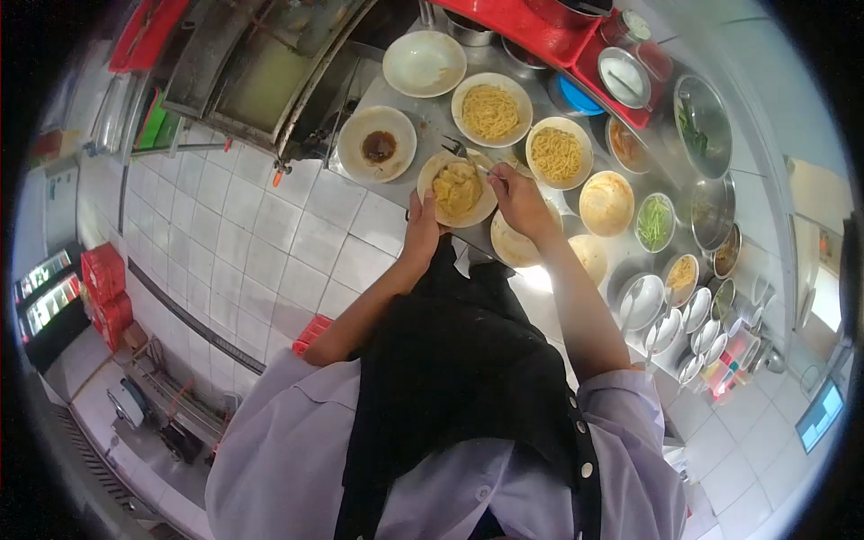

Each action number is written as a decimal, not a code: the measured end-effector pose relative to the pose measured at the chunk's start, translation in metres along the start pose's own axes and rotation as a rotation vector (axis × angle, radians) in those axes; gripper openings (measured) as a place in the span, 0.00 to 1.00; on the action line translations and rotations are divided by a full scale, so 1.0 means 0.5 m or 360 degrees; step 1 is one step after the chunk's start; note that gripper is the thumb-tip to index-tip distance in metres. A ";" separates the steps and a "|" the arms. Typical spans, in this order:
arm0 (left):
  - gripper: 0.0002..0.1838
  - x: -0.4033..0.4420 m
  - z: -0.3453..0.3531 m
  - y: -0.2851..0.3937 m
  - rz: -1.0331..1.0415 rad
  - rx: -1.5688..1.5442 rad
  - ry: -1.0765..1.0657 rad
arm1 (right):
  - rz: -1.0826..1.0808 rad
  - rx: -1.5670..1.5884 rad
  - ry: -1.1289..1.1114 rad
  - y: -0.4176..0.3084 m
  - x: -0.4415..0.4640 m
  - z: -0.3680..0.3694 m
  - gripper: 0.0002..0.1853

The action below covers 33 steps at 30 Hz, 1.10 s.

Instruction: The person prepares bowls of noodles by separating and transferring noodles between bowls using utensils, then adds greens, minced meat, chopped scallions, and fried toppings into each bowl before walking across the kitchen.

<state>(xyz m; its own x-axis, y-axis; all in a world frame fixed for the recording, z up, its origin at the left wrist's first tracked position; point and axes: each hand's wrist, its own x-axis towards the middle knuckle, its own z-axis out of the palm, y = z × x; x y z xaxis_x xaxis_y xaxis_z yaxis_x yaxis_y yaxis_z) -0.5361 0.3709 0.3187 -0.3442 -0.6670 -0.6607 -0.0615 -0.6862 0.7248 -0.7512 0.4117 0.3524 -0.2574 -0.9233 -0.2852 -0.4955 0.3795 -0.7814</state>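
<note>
My left hand (421, 232) is closed on the near left rim of a white bowl (425, 176) at the counter's front edge. Pale yellow noodles (457, 191) lie in a clump inside it. My right hand (522, 205) grips a metal utensil (479, 165) whose pronged end reaches over the bowl's far rim; whether it is a fork or tongs I cannot tell. Just beyond stand two bowls of yellow noodles (490, 112) (556, 154). Left of them is a bowl (352, 144) with dark brown sauce at its bottom. Under my right forearm a pale bowl (514, 243) is partly hidden.
Behind the bowls runs a red shelf (558, 40) with containers. A metal cooking vat (270, 76) with cloudy liquid stands at upper left. To the right are a bowl of shredded greens (655, 222), steel bowls (703, 126) and several white dishes with spoons (641, 302).
</note>
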 end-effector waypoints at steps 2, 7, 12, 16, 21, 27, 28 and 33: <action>0.30 -0.001 0.001 -0.005 0.0148 -0.0007 0.0066 | -0.0008 -0.0003 -0.0004 -0.019 -0.002 -0.012 0.12; 0.25 -0.041 -0.007 0.041 0.0587 0.0349 0.0213 | -0.0048 -0.0055 -0.0066 -0.071 -0.053 -0.062 0.11; 0.25 -0.064 0.022 0.081 0.0798 0.0376 0.0007 | -0.0365 -0.0943 0.0354 -0.151 -0.159 -0.163 0.15; 0.26 -0.089 0.090 0.116 0.0798 0.0543 -0.0155 | -0.0335 -0.1045 0.0303 -0.155 -0.233 -0.202 0.19; 0.30 -0.082 0.167 0.094 0.0760 0.0616 -0.0217 | -0.0241 -0.1129 0.0433 -0.148 -0.370 -0.252 0.18; 0.33 -0.107 0.252 0.087 0.0627 0.0644 -0.0856 | 0.0018 -0.1291 0.0850 -0.156 -0.463 -0.337 0.20; 0.33 -0.114 0.265 0.089 0.0639 0.0695 -0.0894 | 0.0180 -0.1301 0.0873 -0.163 -0.470 -0.352 0.19; 0.33 -0.141 0.323 0.100 0.0647 0.0966 -0.0915 | 0.0228 -0.0988 0.0696 -0.105 -0.508 -0.330 0.15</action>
<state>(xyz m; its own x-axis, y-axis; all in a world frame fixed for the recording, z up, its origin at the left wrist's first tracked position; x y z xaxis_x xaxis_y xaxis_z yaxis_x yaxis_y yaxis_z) -0.6659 0.4305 0.4329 -0.8483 -0.4652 -0.2528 -0.2581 -0.0535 0.9646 -0.7965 0.6359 0.5575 -0.5945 -0.8040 -0.0141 -0.7738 0.5767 -0.2620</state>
